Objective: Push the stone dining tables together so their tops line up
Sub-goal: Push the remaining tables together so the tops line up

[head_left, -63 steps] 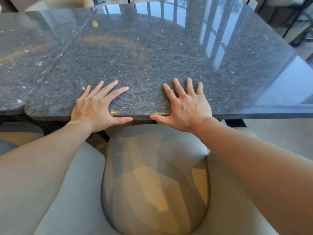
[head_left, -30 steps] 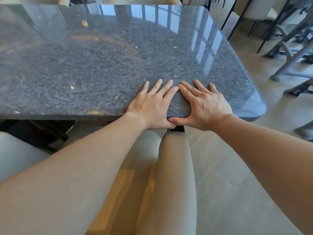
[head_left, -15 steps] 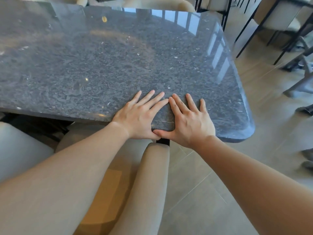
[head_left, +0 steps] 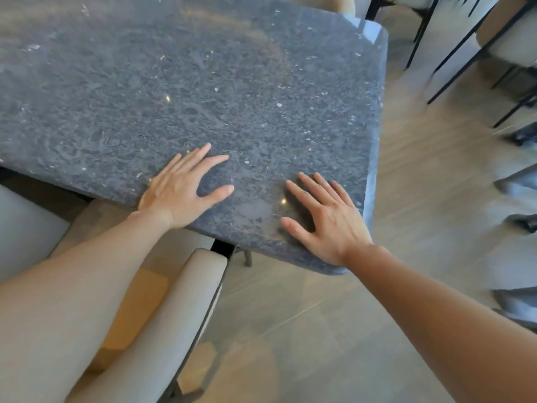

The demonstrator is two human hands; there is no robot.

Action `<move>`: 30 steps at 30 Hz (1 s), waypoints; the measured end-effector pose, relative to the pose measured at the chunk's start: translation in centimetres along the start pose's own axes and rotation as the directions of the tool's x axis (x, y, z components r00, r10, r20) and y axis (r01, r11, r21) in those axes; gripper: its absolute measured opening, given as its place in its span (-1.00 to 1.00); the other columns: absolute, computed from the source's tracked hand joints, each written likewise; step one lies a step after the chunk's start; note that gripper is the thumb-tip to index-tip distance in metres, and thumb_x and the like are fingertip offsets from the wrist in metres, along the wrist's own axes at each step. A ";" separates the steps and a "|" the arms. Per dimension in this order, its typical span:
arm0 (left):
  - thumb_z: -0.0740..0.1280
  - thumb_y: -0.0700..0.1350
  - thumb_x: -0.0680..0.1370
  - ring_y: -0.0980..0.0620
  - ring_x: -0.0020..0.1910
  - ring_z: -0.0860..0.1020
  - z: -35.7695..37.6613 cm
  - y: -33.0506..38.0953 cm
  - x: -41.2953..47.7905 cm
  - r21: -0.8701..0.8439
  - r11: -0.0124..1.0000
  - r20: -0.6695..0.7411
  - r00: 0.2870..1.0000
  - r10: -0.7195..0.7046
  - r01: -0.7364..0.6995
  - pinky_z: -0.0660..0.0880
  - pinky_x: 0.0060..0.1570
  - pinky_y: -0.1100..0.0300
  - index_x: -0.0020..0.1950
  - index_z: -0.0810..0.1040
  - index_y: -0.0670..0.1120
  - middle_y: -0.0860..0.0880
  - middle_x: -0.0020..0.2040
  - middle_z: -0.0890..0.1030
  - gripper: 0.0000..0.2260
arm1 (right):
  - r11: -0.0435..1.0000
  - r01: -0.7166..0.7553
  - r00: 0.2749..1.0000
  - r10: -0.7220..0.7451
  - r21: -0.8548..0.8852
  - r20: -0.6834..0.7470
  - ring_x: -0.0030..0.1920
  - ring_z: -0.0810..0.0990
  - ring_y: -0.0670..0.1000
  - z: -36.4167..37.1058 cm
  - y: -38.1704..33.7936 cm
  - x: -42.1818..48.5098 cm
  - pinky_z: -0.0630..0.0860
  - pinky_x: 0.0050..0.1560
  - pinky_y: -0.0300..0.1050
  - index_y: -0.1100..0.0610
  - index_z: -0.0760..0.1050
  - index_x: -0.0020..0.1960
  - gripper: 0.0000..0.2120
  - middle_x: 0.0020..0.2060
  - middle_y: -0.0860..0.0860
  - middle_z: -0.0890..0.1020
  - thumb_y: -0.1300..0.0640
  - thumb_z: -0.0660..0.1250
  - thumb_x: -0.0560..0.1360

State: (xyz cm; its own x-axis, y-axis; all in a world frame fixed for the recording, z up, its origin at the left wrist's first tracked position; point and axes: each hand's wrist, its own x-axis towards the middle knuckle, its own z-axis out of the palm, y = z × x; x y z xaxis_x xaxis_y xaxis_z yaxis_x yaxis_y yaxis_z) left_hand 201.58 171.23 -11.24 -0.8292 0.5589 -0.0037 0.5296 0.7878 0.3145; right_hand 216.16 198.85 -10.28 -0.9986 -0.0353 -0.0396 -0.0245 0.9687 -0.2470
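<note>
Since half a second back my hands have spread apart, and the view has swung toward the table's right end. Nearest me, a beige chair (head_left: 162, 321) sits tucked under the near edge. My left hand (head_left: 180, 193) lies flat, fingers fanned wide; my right hand (head_left: 328, 219) hovers or rests by the rounded corner, fingers splayed, gripping nothing. Beyond them the stone table (head_left: 203, 82) stretches away; the second table is out of view. I judge I'm repositioning to shove sideways; next comes a firm, level push leftward.
</note>
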 end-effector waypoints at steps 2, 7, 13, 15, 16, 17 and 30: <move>0.01 0.59 0.51 0.06 0.73 0.07 0.3 1.2 0.6 -0.021 0.988 -0.017 0.988 -0.152 0.151 -0.11 0.70 -0.10 0.65 0.23 0.26 0.10 0.75 0.10 -0.23 | 1.000 0.028 0.999 -0.028 -0.002 0.020 0.71 0.08 0.09 -0.4 1.3 -0.6 -0.05 0.69 0.12 -0.13 0.21 0.67 -0.18 0.68 -0.02 0.22 -0.49 -0.10 0.52; 0.20 0.49 0.56 -0.09 0.74 0.01 3.6 10.8 4.7 -0.020 0.935 -0.080 0.932 -0.354 0.354 -0.16 0.61 -0.40 0.67 0.18 0.22 0.03 0.76 0.06 -0.26 | 0.996 0.086 0.995 -0.087 0.022 0.052 0.70 0.11 0.07 -2.4 6.5 1.5 -0.06 0.70 0.07 -0.08 0.22 0.67 -0.20 0.68 0.00 0.23 -0.50 -0.03 0.58; 0.00 0.49 0.58 -0.15 0.74 -0.08 6.4 17.0 9.8 -0.023 0.816 -0.153 0.805 -0.573 0.577 -0.26 0.54 -0.52 0.66 0.09 0.33 0.15 0.75 0.02 -0.34 | 0.967 0.256 0.964 -0.254 -0.004 0.083 0.71 0.07 0.06 -4.2 13.7 8.0 -0.15 0.69 -0.02 -0.09 0.16 0.69 -0.23 0.69 0.01 0.17 -0.42 0.05 0.56; -0.06 0.52 0.55 -0.13 0.73 -0.05 6.6 17.1 10.3 -0.012 0.802 -0.173 0.789 -0.589 0.597 -0.22 0.54 -0.52 0.64 0.08 0.37 0.17 0.74 0.04 -0.34 | 0.955 0.295 0.952 -0.292 -0.022 0.096 0.71 0.04 0.08 -4.8 15.7 10.0 -0.18 0.68 -0.02 -0.12 0.12 0.69 -0.23 0.70 0.02 0.13 -0.42 0.08 0.57; -0.08 0.54 0.54 -0.11 0.73 -0.04 6.6 17.0 10.3 -0.008 0.801 -0.172 0.788 -0.591 0.598 -0.19 0.55 -0.52 0.62 0.08 0.38 0.18 0.73 0.06 -0.34 | 0.949 0.315 0.944 -0.312 -0.018 0.103 0.71 0.03 0.09 -5.1 16.5 10.8 -0.18 0.69 0.00 -0.12 0.11 0.69 -0.22 0.71 0.02 0.11 -0.42 0.09 0.57; -0.08 0.55 0.52 -0.09 0.72 -0.01 6.6 16.9 10.1 -0.007 0.799 -0.175 0.786 -0.593 0.601 -0.17 0.55 -0.51 0.61 0.11 0.39 0.19 0.72 0.09 -0.34 | 0.942 0.335 0.937 -0.333 -0.002 0.108 0.72 0.02 0.09 -5.2 17.0 11.6 -0.17 0.70 0.01 -0.12 0.11 0.69 -0.21 0.71 0.03 0.10 -0.43 0.09 0.56; 0.04 0.56 0.55 0.04 0.45 0.49 5.1 16.4 10.2 -0.328 0.643 -0.385 0.523 -0.760 0.693 0.36 0.50 -0.10 0.49 0.39 0.28 0.20 0.47 0.50 -0.37 | 0.713 0.648 0.762 -0.613 0.270 -0.209 0.62 0.30 0.20 -13.0 13.9 23.9 0.16 0.65 0.19 0.08 0.34 0.62 -0.25 0.62 0.16 0.32 -0.30 0.29 0.55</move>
State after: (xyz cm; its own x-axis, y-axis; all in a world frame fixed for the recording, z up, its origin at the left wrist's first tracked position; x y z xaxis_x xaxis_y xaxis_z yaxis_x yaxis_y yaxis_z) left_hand 202.73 191.16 -11.00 -0.9053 -0.4061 0.1244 -0.2926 0.8086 0.5105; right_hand 191.38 214.62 -2.10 -0.7556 -0.5694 0.3239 -0.6514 0.6010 -0.4631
